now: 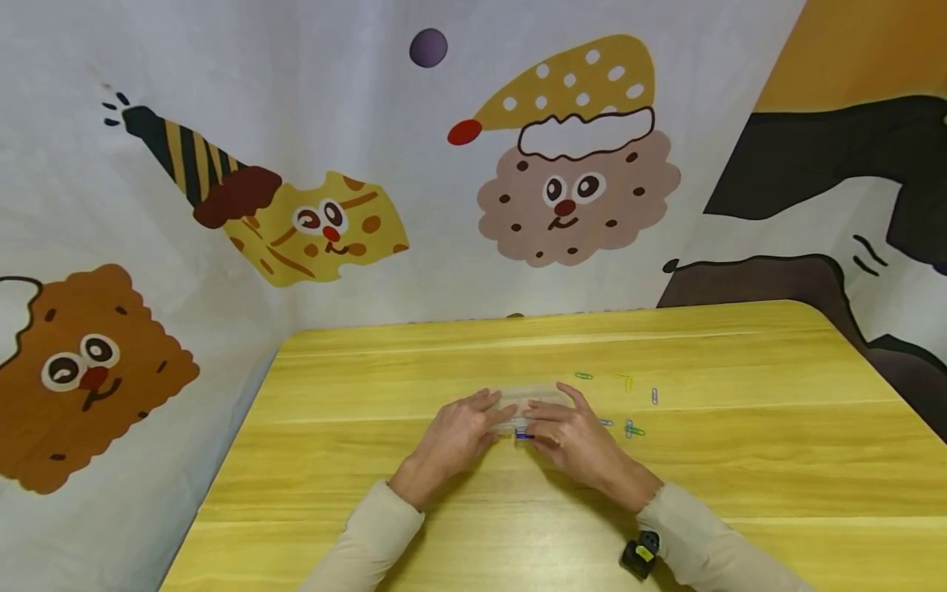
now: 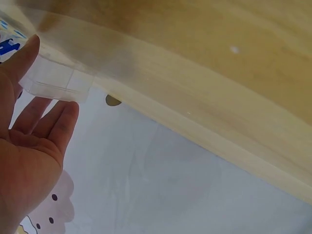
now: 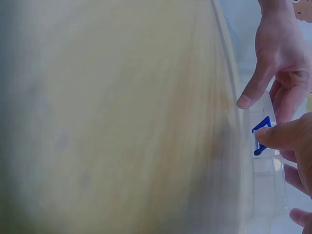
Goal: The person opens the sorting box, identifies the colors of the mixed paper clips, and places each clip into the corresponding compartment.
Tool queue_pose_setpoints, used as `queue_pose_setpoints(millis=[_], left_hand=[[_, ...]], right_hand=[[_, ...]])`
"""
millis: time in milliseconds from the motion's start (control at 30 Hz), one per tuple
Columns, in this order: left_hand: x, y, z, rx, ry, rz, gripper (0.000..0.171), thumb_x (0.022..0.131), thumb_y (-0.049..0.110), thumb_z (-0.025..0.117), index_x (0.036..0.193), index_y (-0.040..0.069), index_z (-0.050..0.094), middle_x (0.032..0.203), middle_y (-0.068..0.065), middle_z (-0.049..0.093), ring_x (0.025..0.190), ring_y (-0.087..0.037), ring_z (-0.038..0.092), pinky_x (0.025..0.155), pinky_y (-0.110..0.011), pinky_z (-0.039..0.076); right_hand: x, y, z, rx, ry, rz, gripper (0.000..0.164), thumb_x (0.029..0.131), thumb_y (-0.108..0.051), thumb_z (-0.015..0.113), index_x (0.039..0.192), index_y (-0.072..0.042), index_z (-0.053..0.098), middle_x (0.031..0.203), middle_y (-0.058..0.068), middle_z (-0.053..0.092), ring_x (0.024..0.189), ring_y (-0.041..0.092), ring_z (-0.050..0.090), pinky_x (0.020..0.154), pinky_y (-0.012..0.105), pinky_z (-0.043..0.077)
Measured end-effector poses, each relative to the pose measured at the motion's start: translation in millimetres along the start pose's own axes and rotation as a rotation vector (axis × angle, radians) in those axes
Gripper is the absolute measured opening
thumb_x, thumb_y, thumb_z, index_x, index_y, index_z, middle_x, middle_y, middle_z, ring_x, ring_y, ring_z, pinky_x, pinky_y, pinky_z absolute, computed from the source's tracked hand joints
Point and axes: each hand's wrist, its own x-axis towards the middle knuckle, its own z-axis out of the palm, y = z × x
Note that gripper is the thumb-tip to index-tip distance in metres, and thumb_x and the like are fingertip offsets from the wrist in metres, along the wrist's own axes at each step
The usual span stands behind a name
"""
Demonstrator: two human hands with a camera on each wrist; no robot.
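A clear plastic box (image 1: 506, 400) with a blue latch (image 1: 524, 434) on its near side is between the two hands. My left hand (image 1: 460, 427) grips its left end; in the left wrist view the thumb lies on one side of the box (image 2: 53, 83) and the fingers on the other. My right hand (image 1: 573, 434) holds the right part. In the right wrist view its thumb presses on the blue latch (image 3: 266, 122), with other fingers behind the box. What the box contains is hidden by the hands.
Right of the box lie loose paper clips: a green one (image 1: 584, 376), a yellow one (image 1: 628, 382), a purple one (image 1: 654, 396) and a small green and blue cluster (image 1: 630, 430). The wooden table (image 1: 740, 469) ends at a cartoon-printed cloth (image 1: 444, 247) behind.
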Motion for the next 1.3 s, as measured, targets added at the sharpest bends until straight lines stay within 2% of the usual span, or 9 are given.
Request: queue_pose_setpoints(millis=[267,433,533,633,767,867,1033,1300], left_hand=[[-2.1,1.0,-0.6,0.006,0.005,0.002,0.048,0.087,0.02,0.077,0.133,0.019,0.065,0.134,-0.013,0.063,0.122,-0.03,0.061,0.091,-0.037,0.056],[-3.0,1.5,-0.8,-0.001,0.004,0.0,0.046,0.089,0.02,0.076,0.133,0.02,0.065,0.135,-0.012,0.062,0.124,-0.029,0.06,0.093,-0.037,0.055],[-3.3,1.7,-0.5,0.003,0.007,0.0,0.044,0.089,0.021,0.075,0.133,0.02,0.066,0.135,-0.011,0.063,0.123,-0.029,0.061,0.093,-0.036,0.055],[-3.2,1.9,-0.4,0.011,0.01,0.003,0.043,0.089,0.022,0.075,0.132,0.02,0.066,0.134,-0.011,0.063,0.122,-0.028,0.061,0.091,-0.036,0.056],[-3.4,2.2,0.1,0.019,0.01,0.007,0.043,0.089,0.023,0.075,0.131,0.02,0.067,0.134,-0.011,0.063,0.122,-0.027,0.061,0.089,-0.034,0.057],[-3.6,2.0,0.5,0.017,0.014,0.012,0.042,0.089,0.022,0.075,0.13,0.019,0.068,0.133,-0.011,0.064,0.122,-0.028,0.062,0.088,-0.035,0.057],[-2.4,0.3,-0.5,-0.025,0.005,0.018,0.039,0.089,0.021,0.075,0.128,0.018,0.069,0.133,-0.013,0.064,0.121,-0.029,0.062,0.089,-0.036,0.057],[-0.7,-4.4,-7.0,-0.172,-0.032,0.015,0.034,0.089,0.016,0.075,0.123,0.014,0.072,0.133,-0.015,0.063,0.123,-0.031,0.061,0.093,-0.039,0.055]], right_hand=[[-8,4,-7,0.037,-0.02,0.04,0.028,0.063,-0.012,0.093,0.086,-0.015,0.077,0.106,0.007,0.076,0.101,0.026,0.071,0.096,0.061,0.046],[-14,13,-14,0.046,0.013,0.077,0.034,0.062,-0.011,0.093,0.092,-0.01,0.078,0.108,0.012,0.074,0.099,0.029,0.07,0.091,0.054,0.052],[-16,19,-19,0.039,0.016,0.134,0.041,0.064,-0.011,0.093,0.101,-0.005,0.076,0.112,0.016,0.072,0.1,0.032,0.069,0.089,0.051,0.054],[-17,24,-24,0.056,-0.032,0.243,0.052,0.066,-0.014,0.093,0.112,-0.001,0.072,0.118,0.02,0.069,0.106,0.037,0.066,0.09,0.052,0.054],[-17,27,-33,0.103,-0.176,0.434,0.068,0.074,-0.022,0.089,0.131,0.001,0.061,0.127,0.024,0.063,0.114,0.041,0.062,0.093,0.053,0.053],[-17,27,-35,0.128,-0.271,0.531,0.073,0.079,-0.025,0.086,0.138,0.003,0.054,0.13,0.027,0.06,0.116,0.042,0.06,0.093,0.053,0.052],[-17,27,-35,0.144,-0.306,0.563,0.071,0.081,-0.022,0.084,0.138,0.005,0.053,0.126,0.026,0.063,0.113,0.042,0.062,0.091,0.052,0.054],[-16,27,-36,0.167,-0.321,0.58,0.072,0.08,-0.021,0.084,0.139,0.005,0.051,0.127,0.026,0.062,0.115,0.043,0.06,0.092,0.053,0.053]])
